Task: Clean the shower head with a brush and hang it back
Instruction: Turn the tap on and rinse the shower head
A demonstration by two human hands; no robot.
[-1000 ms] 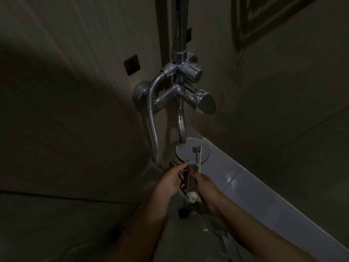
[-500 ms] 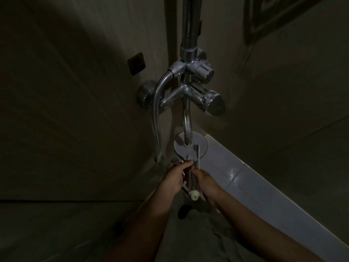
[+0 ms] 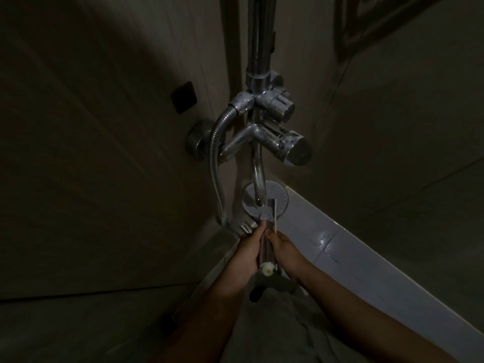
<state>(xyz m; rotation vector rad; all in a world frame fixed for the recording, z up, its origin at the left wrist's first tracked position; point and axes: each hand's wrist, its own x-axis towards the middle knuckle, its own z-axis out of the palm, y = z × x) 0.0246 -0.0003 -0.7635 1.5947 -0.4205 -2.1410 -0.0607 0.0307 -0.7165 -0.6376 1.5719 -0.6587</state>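
Hardly shifted since half a second ago: same grip, same brush position, only a slight drift of the view.

Nearest, grips the chrome handle (image 3: 266,254) in the left hand (image 3: 248,254), fingers curled round it, thumb up toward the neck. Pinches the brush (image 3: 274,217) in the right hand (image 3: 284,248), just right of the handle, bristle end seemingly on the face of the shower head (image 3: 279,197).

Holds the shower head off its holder, low in the corner, face turned up toward the camera, just left of the pale ledge (image 3: 353,260). Sits partly hidden behind the spout (image 3: 258,179). Farther left, hangs on the hose (image 3: 216,166) looping down from the mixer (image 3: 277,142), with the riser (image 3: 259,35) farthest up.

Likely handles as light, rigid and slick, being wet-looking chrome. Better taken round the middle of the handle than by the disc rim. Probably tugs a little against the springy hose. Calls for light strokes across the small nozzles. Too dim for judging any dirt.
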